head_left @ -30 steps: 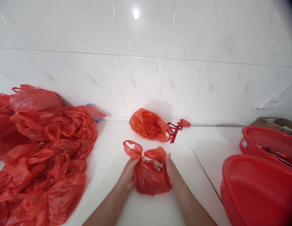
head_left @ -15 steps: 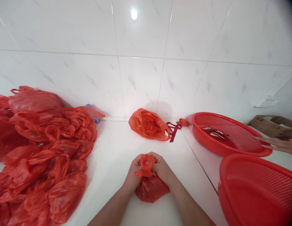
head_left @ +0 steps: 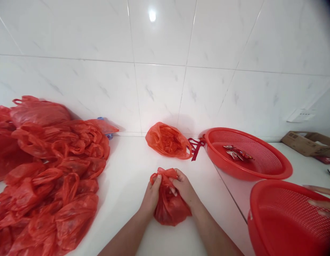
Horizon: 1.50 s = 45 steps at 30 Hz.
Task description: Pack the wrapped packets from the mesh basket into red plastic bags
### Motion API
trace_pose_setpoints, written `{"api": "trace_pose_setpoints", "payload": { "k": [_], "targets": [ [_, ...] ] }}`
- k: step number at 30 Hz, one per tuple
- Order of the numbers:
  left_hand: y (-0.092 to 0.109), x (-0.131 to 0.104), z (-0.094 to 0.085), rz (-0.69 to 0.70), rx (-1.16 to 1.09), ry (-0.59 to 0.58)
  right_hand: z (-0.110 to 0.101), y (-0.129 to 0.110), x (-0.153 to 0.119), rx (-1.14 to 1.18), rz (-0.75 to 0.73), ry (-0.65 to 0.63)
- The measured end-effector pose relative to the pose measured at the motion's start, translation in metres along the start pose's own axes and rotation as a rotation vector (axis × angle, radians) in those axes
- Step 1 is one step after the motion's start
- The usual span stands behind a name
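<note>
A small red plastic bag (head_left: 172, 209) with something inside stands on the white table (head_left: 127, 199) in front of me. My left hand (head_left: 153, 190) pinches its gathered top on the left side, thumb up. On the right side, my right hand (head_left: 183, 186) grips the same top, fingers curled into the plastic. What the bag contains is hidden. Beyond my hands, near the wall, lies an open red plastic bag (head_left: 167, 140) with crumpled red plastic inside. Dark red ribbon-like strips (head_left: 196, 146) lie beside it.
Many filled red bags (head_left: 55, 170) are heaped at left. On the right stand a red basket (head_left: 220, 167) holding several small packets (head_left: 238, 153) and a nearer red basket (head_left: 257, 220). Another person's hand (head_left: 323, 201) is at the nearer basket. A cardboard box (head_left: 300, 143) sits behind.
My hands have shifted apart on the bag's top, and the upright handle loop has folded down. The far basket has slid left. The other person's hand has moved from it to the nearer basket.
</note>
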<state>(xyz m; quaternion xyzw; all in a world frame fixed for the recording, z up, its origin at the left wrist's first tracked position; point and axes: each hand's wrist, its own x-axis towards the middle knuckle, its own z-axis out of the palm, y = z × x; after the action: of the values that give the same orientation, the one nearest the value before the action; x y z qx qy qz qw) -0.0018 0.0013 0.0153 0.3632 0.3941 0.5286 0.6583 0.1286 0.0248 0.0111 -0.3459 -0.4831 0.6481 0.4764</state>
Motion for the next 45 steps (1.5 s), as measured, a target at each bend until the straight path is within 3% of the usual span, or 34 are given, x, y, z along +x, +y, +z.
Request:
{"api": "trace_pose_setpoints", "payload": {
  "k": [2,6,11,16,24,31,36,45],
  "targets": [
    [0.001,0.002,-0.003,-0.031,-0.034,-0.001,-0.001,-0.004,-0.004,0.077,0.013,-0.051],
    [0.003,0.003,-0.004,0.001,-0.028,0.002,-0.004,-0.007,-0.006,0.194,0.027,-0.015],
    [0.004,0.002,-0.002,0.058,-0.024,0.0,-0.005,-0.006,-0.004,0.005,-0.008,-0.034],
    [0.001,0.007,-0.004,0.161,0.09,0.107,-0.004,-0.004,-0.003,-0.166,-0.033,0.083],
    [-0.006,0.006,-0.005,0.233,0.224,0.091,-0.01,-0.004,-0.002,-0.026,-0.027,-0.013],
    [-0.008,0.003,-0.003,0.293,0.339,0.152,-0.004,0.003,0.0,-0.391,-0.064,0.224],
    [-0.01,0.001,-0.002,0.39,0.455,0.081,-0.002,0.005,0.002,-0.44,-0.087,0.336],
    [-0.01,-0.002,0.001,0.488,0.691,-0.044,-0.006,0.006,0.0,-0.505,-0.13,0.302]
  ]
}}
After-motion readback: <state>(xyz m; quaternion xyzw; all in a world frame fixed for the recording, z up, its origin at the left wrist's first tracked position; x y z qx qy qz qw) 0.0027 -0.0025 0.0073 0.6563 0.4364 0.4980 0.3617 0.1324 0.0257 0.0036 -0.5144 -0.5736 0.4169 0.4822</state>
